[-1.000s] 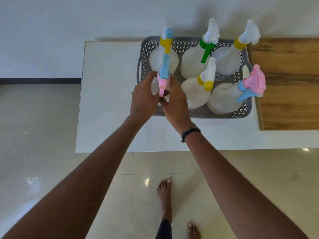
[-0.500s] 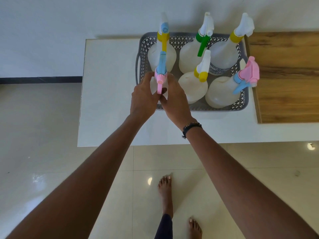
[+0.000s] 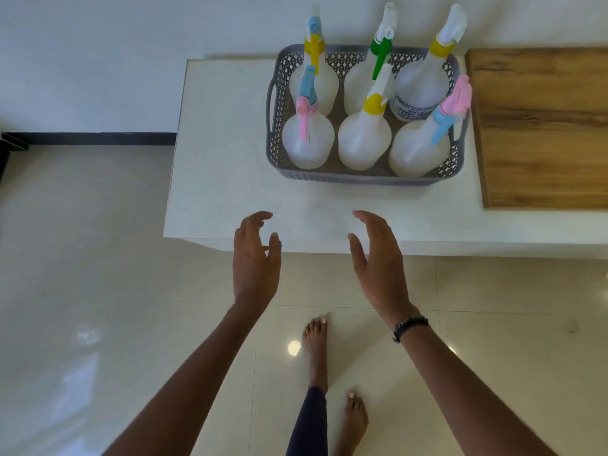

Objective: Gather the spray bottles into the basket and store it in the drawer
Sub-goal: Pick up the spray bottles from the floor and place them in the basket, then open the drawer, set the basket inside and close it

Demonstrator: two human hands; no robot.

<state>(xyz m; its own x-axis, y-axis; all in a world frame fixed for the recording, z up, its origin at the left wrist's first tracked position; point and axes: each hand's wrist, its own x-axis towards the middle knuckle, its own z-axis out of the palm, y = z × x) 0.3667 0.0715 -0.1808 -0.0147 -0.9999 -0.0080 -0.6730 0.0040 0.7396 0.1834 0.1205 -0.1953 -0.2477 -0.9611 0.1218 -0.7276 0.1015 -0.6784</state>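
A grey perforated basket [image 3: 362,179] stands on the white counter [image 3: 223,166] and holds several translucent spray bottles, all upright. The front-left bottle [image 3: 307,139] has a pink and blue trigger head. The front-middle one [image 3: 363,141] has a yellow collar, and the front-right one [image 3: 418,149] a pink and blue head. Behind them stand three more bottles. My left hand [image 3: 255,261] and my right hand [image 3: 378,261] hover over the counter's near edge, both with fingers apart and holding nothing, well short of the basket.
A wooden panel [image 3: 539,126] adjoins the counter on the right. A white wall rises behind it. Glossy beige floor tiles [image 3: 82,258] spread to the left and below, where my bare feet [image 3: 316,343] stand.
Both hands have let go of the pink-headed bottle, which now stands in the basket's front-left corner, and have drawn back toward me to the counter's edge.
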